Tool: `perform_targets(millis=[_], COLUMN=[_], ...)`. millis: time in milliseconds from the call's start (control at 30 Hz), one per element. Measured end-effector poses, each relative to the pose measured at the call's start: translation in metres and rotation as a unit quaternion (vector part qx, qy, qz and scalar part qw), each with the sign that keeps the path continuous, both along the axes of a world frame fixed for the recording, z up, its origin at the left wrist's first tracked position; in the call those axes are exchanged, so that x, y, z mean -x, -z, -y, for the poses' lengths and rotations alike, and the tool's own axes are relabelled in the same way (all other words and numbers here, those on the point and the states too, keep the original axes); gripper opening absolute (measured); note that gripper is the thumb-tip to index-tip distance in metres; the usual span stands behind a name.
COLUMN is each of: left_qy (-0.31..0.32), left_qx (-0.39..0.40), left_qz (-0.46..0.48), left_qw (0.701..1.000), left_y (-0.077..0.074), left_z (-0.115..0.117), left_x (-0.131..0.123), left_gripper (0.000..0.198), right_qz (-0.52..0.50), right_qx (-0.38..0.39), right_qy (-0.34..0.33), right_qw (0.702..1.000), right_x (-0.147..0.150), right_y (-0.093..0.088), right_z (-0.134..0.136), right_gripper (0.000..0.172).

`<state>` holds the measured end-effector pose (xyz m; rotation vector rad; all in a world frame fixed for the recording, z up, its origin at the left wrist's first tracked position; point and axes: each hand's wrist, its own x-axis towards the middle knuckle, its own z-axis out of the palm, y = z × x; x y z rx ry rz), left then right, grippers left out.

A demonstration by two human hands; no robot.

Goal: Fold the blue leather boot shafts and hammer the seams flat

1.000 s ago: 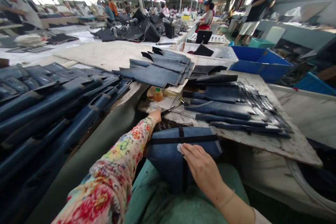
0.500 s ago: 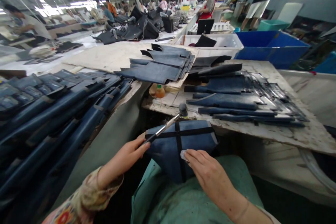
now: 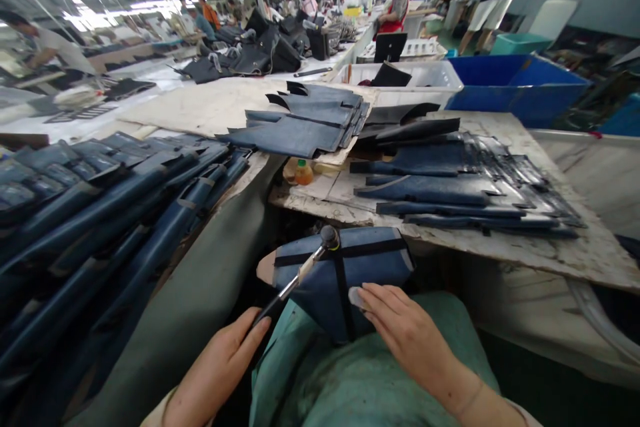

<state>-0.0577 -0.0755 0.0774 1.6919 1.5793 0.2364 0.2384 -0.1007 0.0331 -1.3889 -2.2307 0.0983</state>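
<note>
My left hand (image 3: 230,350) is closed around the dark handle of a hammer (image 3: 299,275). Its round head is over the crossing of two black straps on a blue leather-like bag piece (image 3: 373,270); I cannot tell whether it touches. That piece lies over my lap on a green apron (image 3: 400,373), with a pale beige end sticking out at its left. On its lower right part rests my right hand (image 3: 400,323), fingers stretched out side by side. Something whitish covers a fingertip there, beside the vertical strap.
Stacked blue panels (image 3: 435,190) cover much of the worn board (image 3: 505,123) ahead, beside a small bottle of orange liquid (image 3: 303,173). Many blue pieces (image 3: 145,193) lie at left. Behind stand a white bin (image 3: 430,83) and a blue bin (image 3: 520,90). Several people work farther off.
My left hand has moved down and back towards me. The hammer head has come down and left from beyond the piece's far edge to over the strap crossing. My right hand has barely shifted.
</note>
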Motion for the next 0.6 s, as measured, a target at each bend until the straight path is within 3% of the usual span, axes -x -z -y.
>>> perform_targets(millis=[100,200,300,433,600], left_qy=[-0.024,-0.012,0.006,-0.012,0.033], left_qx=[-0.028,-0.021,0.001,-0.025,0.005], left_qz=[0.005,-0.004,-0.005,0.010,-0.037], left_qw=[0.999,1.000,1.000,1.000,0.999], left_y=[-0.006,-0.002,0.001,-0.005,-0.001], left_z=[0.002,0.006,0.007,0.008,0.009], left_x=[0.003,0.005,0.003,-0.003,-0.004], left_gripper=[0.038,0.034,0.035,0.039,0.031], right_qz=[0.009,0.039,0.050,0.054,0.062], right_qx=[-0.023,-0.035,-0.031,-0.025,-0.019], right_qy=[0.046,0.070,0.072,0.071,0.064], right_qw=[0.999,0.996,0.996,0.996,0.996], right_x=[-0.007,-0.010,-0.008,-0.008,-0.008], right_y=[0.001,0.007,0.011,0.010,0.010], right_z=[-0.007,-0.011,-0.012,-0.012,-0.014], right_gripper=[0.038,0.038,0.039,0.040,0.041])
